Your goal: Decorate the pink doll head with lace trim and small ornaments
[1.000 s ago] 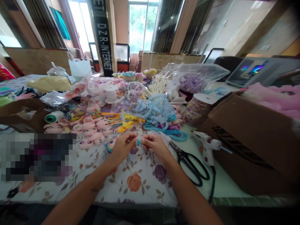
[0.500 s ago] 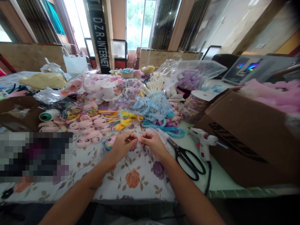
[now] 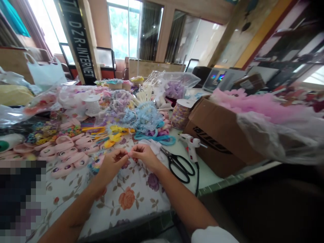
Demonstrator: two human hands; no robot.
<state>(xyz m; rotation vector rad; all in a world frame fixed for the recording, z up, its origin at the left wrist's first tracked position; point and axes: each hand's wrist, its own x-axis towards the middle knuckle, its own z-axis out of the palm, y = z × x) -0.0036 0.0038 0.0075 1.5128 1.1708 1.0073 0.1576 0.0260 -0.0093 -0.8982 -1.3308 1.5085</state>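
Note:
My left hand (image 3: 113,164) and my right hand (image 3: 144,156) meet fingertip to fingertip above the flowered tablecloth (image 3: 149,202). Both are closed in a pinch. Whatever sits between the fingertips is too small to make out. Partly behind my left hand lies a doll-like face piece with blue and yellow trim (image 3: 96,162). Beyond my fingers are yellow ribbon bows (image 3: 115,135) and a pile of light blue lace trim (image 3: 145,118). Black-handled scissors (image 3: 181,167) lie to the right of my right forearm, beside a white glue gun (image 3: 192,148).
At the right stands a cardboard box (image 3: 215,135) topped with pink tulle (image 3: 263,104). A spool of multicoloured trim (image 3: 180,114) is behind the glue gun. Several pink doll-face pieces (image 3: 68,153) cover the left. A thread cone (image 3: 10,143) lies further left. Plastic bags (image 3: 45,72) stand at the back left.
The camera view has turned to the right, so the things on the table appear shifted left and more of the room at the right shows. My hands keep their fingertip pinch.

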